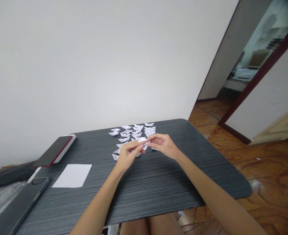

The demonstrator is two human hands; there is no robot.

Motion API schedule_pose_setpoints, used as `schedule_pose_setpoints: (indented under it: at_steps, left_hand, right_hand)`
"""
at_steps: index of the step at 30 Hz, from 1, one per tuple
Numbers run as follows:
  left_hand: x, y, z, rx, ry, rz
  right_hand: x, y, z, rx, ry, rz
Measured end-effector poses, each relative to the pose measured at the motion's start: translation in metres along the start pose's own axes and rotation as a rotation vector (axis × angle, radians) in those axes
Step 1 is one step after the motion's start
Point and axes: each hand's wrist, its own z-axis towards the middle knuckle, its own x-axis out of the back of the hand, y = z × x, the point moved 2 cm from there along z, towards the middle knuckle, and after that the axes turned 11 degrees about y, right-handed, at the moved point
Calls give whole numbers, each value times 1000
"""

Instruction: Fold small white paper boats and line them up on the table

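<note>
Both hands meet over the middle of the dark table, pinching one small piece of folded white paper between them. My left hand grips its left side, fingers and thumb closed. On the right side, my right hand holds the paper between thumb and fingertips. Its exact folded shape is partly covered by the fingers. Just behind and beneath the hands stand several folded white paper boats in loose rows, some hidden by the hands.
A white paper sheet lies flat on the left. Beyond it rests a dark tablet-like device with a red edge. A phone lies at the near left corner. The white wall borders the table's far edge; a doorway opens at right.
</note>
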Motion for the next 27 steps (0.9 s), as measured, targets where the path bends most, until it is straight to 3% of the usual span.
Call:
schedule_pose_setpoints:
  at_steps: [4, 11, 18, 23, 27]
  left_hand:
    - [-1, 0, 0, -37, 22, 47]
    - [-4, -6, -3, 58, 157, -57]
    - [-1, -5, -4, -19, 334, 26]
    - [-2, -6, -6, -78, 384, 59]
    - [-2, -8, -8, -125, 412, 102]
  right_hand:
    - [-1, -1, -1, 23, -13, -18]
    - [0, 3, 1, 58, 79, 3]
    - [-2, 3, -2, 82, 141, 44]
    - [-3, 1, -1, 167, 164, 54]
    - [-4, 3, 0, 126, 141, 65]
